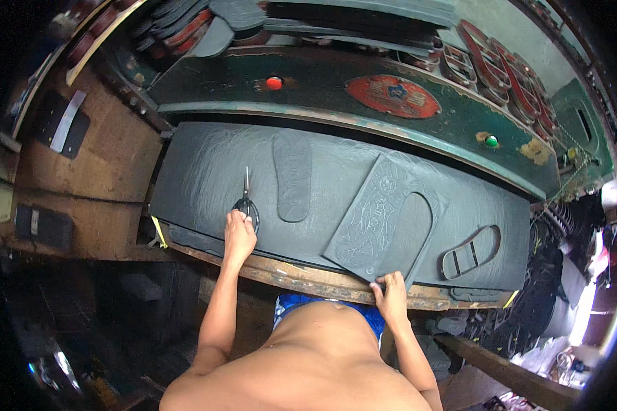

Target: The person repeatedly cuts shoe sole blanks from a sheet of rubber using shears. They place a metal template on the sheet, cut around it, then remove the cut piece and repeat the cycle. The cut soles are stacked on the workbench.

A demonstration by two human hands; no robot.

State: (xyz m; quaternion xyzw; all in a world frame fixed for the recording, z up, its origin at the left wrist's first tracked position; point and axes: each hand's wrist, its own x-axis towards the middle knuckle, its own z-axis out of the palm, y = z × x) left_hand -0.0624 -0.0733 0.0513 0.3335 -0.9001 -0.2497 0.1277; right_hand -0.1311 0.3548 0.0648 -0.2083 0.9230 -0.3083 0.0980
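My left hand [240,236] is closed on the black handles of the scissors [246,179], whose blades point away from me on the grey work mat [199,157]. My right hand [392,296] grips the near corner of a grey patterned rubber sheet [360,233], which has a sole-shaped opening in it. Between the scissors and that sheet lies a loose grey sole-shaped piece [291,178]. At the right end of the mat is a metal sole-shaped cutting die [473,255] with crossbars.
A green machine beam [308,82] with red and green buttons spans behind the mat. Stacked dark sheets [356,17] and more dies [459,65] sit above it. A wooden board [110,151] with dark pieces stands at left; the bench edge [295,277] runs before me.
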